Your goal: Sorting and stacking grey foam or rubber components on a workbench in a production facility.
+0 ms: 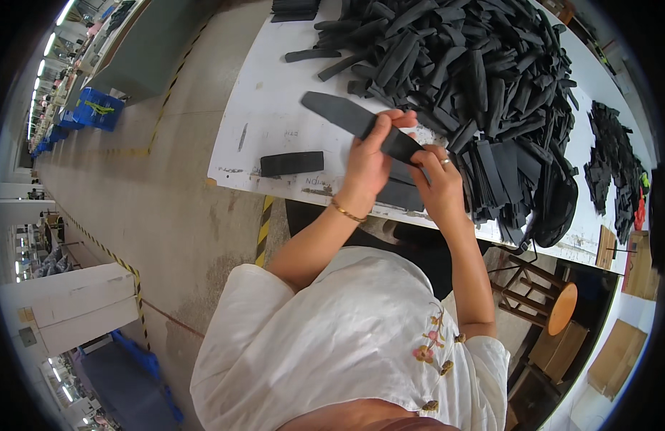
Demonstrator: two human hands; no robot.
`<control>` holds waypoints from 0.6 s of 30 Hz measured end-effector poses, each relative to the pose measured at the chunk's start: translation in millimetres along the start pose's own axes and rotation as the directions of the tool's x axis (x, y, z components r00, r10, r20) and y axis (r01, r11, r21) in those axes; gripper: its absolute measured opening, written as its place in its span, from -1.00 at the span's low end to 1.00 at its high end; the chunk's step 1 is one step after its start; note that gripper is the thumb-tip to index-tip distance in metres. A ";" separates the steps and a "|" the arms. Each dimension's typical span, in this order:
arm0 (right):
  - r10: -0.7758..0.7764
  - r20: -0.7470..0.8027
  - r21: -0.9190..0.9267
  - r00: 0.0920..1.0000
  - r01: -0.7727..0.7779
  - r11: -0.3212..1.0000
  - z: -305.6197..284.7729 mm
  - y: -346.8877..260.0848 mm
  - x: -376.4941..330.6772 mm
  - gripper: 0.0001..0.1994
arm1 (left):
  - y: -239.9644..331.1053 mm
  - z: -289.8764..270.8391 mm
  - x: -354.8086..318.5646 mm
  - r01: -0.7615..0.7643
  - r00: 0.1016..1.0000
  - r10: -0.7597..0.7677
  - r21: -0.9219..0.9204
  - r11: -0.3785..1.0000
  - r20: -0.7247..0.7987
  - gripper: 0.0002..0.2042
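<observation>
Both my hands hold one long black fabric strip (341,113) above the near edge of the white table (235,136). Its tapered end points to the far left. My left hand (372,159) grips the middle of the strip, thumb on top. At the strip's near right end, the thumb and fingers of my right hand (439,179) pinch it. A short black folded piece (291,164) lies flat to the left of my hands. Under and between my hands, more flat black pieces (400,192) rest at the table edge, partly hidden.
A large heap of black strips (476,65) covers the far middle of the table. Flat pieces (499,172) and a black bag (555,201) are at the right. A wooden stool (562,309) stands near the table's right side, and blue crates (97,109) stand far left.
</observation>
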State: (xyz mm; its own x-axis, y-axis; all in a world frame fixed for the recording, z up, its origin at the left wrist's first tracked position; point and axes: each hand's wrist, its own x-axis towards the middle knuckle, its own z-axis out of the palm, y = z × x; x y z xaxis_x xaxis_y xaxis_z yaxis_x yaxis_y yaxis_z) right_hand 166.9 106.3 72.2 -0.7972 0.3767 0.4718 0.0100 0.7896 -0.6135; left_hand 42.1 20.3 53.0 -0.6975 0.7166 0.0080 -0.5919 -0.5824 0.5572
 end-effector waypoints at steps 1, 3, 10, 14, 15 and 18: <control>-0.040 -0.004 0.011 0.999 0.040 0.999 4.5 -2.1 5.6 -0.78 | -7.5 2.0 -3.4 0.022 0.999 -0.021 0.016 1.000 -0.030 -0.73; -0.068 -0.015 0.048 0.998 0.068 0.996 10.0 -6.5 10.7 -0.82 | -12.2 1.2 -9.0 0.041 0.998 -0.040 0.006 0.999 -0.041 -0.73; -0.030 -0.032 0.059 0.999 0.031 0.998 9.6 5.2 7.5 -0.88 | 7.6 5.9 1.8 -0.043 0.993 0.032 -0.099 0.994 -0.110 -0.72; -0.018 -0.030 0.116 0.999 0.022 0.993 9.1 -1.2 12.3 -0.86 | 2.1 6.6 0.3 -0.064 0.997 0.061 -0.062 0.996 -0.054 -0.72; -0.017 -0.031 0.116 0.999 0.020 0.993 9.2 -1.2 12.3 -0.86 | 0.8 7.9 -1.4 -0.068 0.996 0.064 -0.051 0.996 -0.069 -0.72; -0.042 -0.049 0.125 0.998 0.048 0.991 12.7 0.1 14.2 -0.86 | 0.0 9.4 -5.6 -0.063 0.992 0.057 -0.047 0.997 -0.108 -0.73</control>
State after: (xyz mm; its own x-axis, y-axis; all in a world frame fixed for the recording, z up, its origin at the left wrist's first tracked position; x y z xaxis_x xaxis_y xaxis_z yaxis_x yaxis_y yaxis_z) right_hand 148.0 105.6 70.8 -0.7666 0.3662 0.5274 -0.1036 0.7402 -0.6644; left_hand 49.8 19.8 60.7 -0.7699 0.6362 -0.0499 -0.5653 -0.6436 0.5160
